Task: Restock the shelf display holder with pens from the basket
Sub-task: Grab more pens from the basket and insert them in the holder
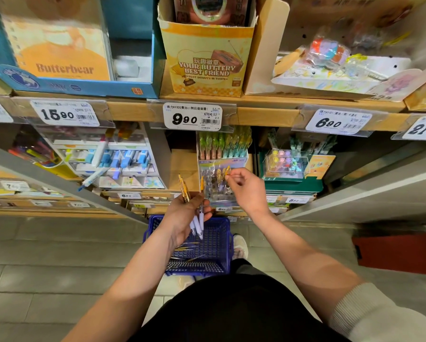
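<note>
A clear tiered pen display holder [223, 166] stands on the lower shelf, its back rows filled with green, yellow and teal pens. My right hand [246, 187] pinches the amber top of a pen [227, 171] at the holder's front rows. My left hand [186, 214] grips a bunch of pens [199, 213] with amber tops and white barrels, just above the blue basket [220, 245] on the floor. Several more pens [186, 248] lie in the basket.
Left of the holder sits a white display of blue correction tapes [123, 159]; a green display box [291, 169] is on its right. The wooden shelf edge above carries price tags [192, 117]. A red object [399, 253] stands on the floor at right.
</note>
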A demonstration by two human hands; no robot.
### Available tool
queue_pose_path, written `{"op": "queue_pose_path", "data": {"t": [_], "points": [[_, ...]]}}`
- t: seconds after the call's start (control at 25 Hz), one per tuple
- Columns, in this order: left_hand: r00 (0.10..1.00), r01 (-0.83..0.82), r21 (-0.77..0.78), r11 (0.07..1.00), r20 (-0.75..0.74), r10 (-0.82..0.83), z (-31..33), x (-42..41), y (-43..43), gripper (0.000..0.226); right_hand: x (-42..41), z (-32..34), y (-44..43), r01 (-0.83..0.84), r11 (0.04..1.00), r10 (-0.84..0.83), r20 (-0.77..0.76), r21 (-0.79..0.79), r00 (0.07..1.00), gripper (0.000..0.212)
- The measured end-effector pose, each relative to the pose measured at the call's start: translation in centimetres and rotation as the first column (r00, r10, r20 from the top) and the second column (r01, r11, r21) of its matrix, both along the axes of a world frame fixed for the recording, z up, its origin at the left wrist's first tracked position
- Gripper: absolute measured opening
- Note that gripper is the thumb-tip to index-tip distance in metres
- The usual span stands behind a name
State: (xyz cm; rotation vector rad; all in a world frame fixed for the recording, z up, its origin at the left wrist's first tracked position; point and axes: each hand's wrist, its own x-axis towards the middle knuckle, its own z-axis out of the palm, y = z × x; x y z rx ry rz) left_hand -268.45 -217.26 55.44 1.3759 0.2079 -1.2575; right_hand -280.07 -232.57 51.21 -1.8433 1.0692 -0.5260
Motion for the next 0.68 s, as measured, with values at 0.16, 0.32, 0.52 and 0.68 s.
{"op": "queue_pose_path", "data": {"t": [0.16, 0.32, 0.52, 0.68], "points": [[1.0, -0.008, 0.0, 1.0, 0.0, 0.008, -0.1, 0.1, 0.1, 0.006, -0.1, -1.1, 0.4, -0.091, 0.994, 0.084, -0.107, -0.064, 0.991, 0.012], [1.0, -0.011, 0.012, 1.0, 0.012, 0.011, -0.3, 0.2, 0.3, 0.004, 0.0, -2.0, 0.6, -0.209, 0.974, 0.177, -0.29, -0.085, 0.941, 0.007], [0.999, 0.012, 0.001, 1.0, 0.03, -0.012, -0.1, 0.4, 0.5, 0.005, 1.2, -1.7, 0.5, -0.222, 0.975, 0.185, -0.446, -0.03, 0.876, 0.014], [0.998, 0.04, -0.005, 0.999, 0.039, -0.04, 0.1, 0.3, 0.4, 0.005, 0.6, -0.5, 0.2, -0.232, 0.971, 0.223, -0.539, 0.053, 0.812, 0.018]]}}
